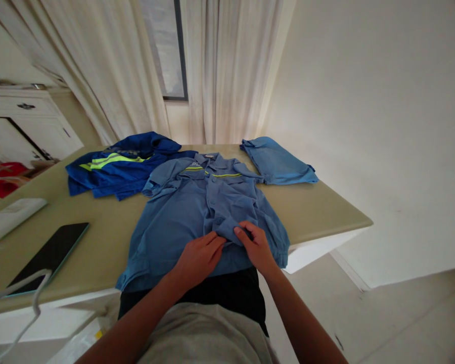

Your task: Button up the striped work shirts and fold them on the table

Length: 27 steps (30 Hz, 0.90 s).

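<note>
Head view, near to far. At the near edge of the counter (318, 212), the left hand (197, 258) lies palm-down on the lower front of a light blue work shirt (182, 217), fingers extended toward the button line and closed on nothing. Just beside it, the right hand (256, 245) pinches a raised fold of the shirt's front placket between thumb and fingers. The shirt lies front-up, its hem overhanging the near edge toward the person and its collar, marked by a yellow-green stripe, pointing to the far edge.

Toward the near left corner rest a dark tablet (47, 255), a white cable (26, 298) and part of a white device (7, 217), all well apart from the shirt.

At the far left lies a crumpled dark blue garment with a yellow-green band (114, 164), touching or slightly overlapping the shirt's sleeve. At the far right corner lies a folded light blue garment (276, 162), just beside the shirt's other shoulder. Beyond the counter hang pale curtains (220, 65).

Risks, as judged: the overhanging hem may drag the shirt off the near edge if the flat hand lifts; a pull on the pinched fold may bunch the front panel or shift the sleeve into the dark blue garment.
</note>
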{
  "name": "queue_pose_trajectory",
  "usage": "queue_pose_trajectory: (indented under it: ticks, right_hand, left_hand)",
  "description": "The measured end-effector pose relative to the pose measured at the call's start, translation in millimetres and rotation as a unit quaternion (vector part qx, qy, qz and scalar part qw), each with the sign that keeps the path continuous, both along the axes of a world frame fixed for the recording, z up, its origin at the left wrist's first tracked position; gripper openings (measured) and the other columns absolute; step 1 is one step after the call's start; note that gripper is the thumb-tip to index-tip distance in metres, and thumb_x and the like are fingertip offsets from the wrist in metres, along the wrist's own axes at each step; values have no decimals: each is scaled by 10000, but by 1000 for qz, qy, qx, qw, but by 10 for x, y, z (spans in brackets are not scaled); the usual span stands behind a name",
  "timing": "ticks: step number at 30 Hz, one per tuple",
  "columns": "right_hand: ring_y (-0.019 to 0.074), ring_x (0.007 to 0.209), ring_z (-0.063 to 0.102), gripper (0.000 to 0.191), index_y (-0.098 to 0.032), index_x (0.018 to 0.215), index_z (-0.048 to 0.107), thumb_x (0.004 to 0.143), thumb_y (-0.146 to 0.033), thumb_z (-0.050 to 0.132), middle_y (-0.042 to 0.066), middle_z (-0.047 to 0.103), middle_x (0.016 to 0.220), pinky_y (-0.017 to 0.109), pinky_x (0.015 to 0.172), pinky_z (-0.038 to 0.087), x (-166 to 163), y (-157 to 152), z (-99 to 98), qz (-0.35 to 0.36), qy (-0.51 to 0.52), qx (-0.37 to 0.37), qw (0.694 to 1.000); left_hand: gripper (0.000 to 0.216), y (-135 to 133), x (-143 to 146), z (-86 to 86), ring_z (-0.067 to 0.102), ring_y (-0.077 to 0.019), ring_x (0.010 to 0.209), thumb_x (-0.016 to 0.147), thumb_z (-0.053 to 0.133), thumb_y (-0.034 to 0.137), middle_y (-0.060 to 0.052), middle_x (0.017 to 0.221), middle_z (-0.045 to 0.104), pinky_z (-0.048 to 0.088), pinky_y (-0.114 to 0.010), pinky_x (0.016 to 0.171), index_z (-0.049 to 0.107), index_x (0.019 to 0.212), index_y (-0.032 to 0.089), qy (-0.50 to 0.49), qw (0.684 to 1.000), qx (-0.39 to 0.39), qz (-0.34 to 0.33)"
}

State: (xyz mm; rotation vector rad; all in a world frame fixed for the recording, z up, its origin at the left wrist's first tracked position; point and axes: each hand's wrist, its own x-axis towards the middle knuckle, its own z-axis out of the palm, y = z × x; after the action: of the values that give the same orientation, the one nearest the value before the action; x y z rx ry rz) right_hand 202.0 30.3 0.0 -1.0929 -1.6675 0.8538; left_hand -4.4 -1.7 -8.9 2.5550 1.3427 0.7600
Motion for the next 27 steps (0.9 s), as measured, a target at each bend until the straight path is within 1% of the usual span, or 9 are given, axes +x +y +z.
queue_pose_trajectory:
  ticks: [3, 6, 8, 11, 17, 19, 22, 24, 27]
  right_hand:
    - [172, 790, 610, 291, -226, 882, 710, 993, -464, 585, 3, 674, 822, 278, 750, 487, -18, -1, 18, -4, 11, -5, 1000]
    - [167, 762, 586, 319, -219, 864, 690, 1000, -484, 575, 6, 646, 788, 277, 726, 475, -8, -58, 42, -13, 12, 14, 1000]
    - [161, 763, 585, 312, -213, 874, 689, 1003, -477, 584, 9, 649, 792, 275, 728, 467, 24, -134, 95, 45, -12, 38, 998]
    - [133, 714, 571, 277, -204, 856, 690, 1001, -430, 621, -4, 643, 762, 259, 690, 431, 110, -261, 243, 193, -93, 50, 975]
    - [104, 629, 508, 354, -188, 758, 639, 1019, -423, 597, -23, 565, 676, 252, 621, 370, 217, -365, 476, 258, -145, 41, 954]
    - [108, 641, 541, 355, -186, 767, 665, 1006, -444, 617, -16, 591, 690, 249, 626, 388, 216, -347, 481, 300, -184, 28, 936]
    - [136, 765, 640, 299, -202, 906, 735, 1006, -460, 621, 17, 682, 826, 255, 717, 474, 227, -257, 460, 285, -185, 17, 940]
    - [177, 957, 679, 272, -227, 1067, 742, 1021, -453, 597, 54, 728, 1017, 305, 875, 518, 254, -152, 433, 207, -170, 38, 963]
    - [246, 1230, 619, 352, -258, 1277, 686, 1002, -468, 621, 94, 687, 1300, 438, 1101, 452, 308, 7, 374, 76, -207, 79, 972]
  left_hand:
    - [248, -27, -30, 6, 680, -167, 897, 1067, 471, 294, -49, 1077, 706, 542, -299, 793, 680, 1192, 249, -7, 1000, -12, -25]
    - [227, -67, -30, 1, 676, -147, 816, 1064, 499, 339, -30, 995, 713, 530, -277, 722, 701, 1104, 244, -2, 998, 31, -51]
    - [215, -130, -21, 3, 676, -142, 786, 1063, 497, 302, -30, 950, 717, 530, -272, 701, 698, 1074, 228, -10, 995, 83, -62]
    - [185, -299, 6, 35, 678, -146, 733, 1051, 507, 244, -22, 875, 716, 532, -274, 659, 686, 1013, 213, -6, 986, 138, -95]
    - [189, -599, -54, 212, 691, -128, 682, 1057, 500, 259, -5, 861, 731, 538, -243, 616, 679, 1108, 225, -13, 988, 76, -133]
    - [225, -543, -258, 251, 711, -124, 737, 1067, 481, 308, -2, 892, 748, 558, -229, 671, 697, 1075, 248, -30, 994, 39, -94]
    - [297, -316, -772, 198, 731, -203, 997, 1047, 491, 435, -48, 1096, 769, 583, -336, 905, 725, 1121, 267, 6, 996, 41, 83]
    - [487, -185, -1135, 81, 615, -320, 1295, 981, 542, 563, -105, 1424, 647, 486, -509, 1103, 658, 1349, 266, 64, 976, 51, 200]
    - [664, -209, -1485, -127, 452, -355, 1467, 973, 478, 598, -117, 1627, 433, 366, -582, 1201, 505, 1536, 247, 122, 959, 13, 255]
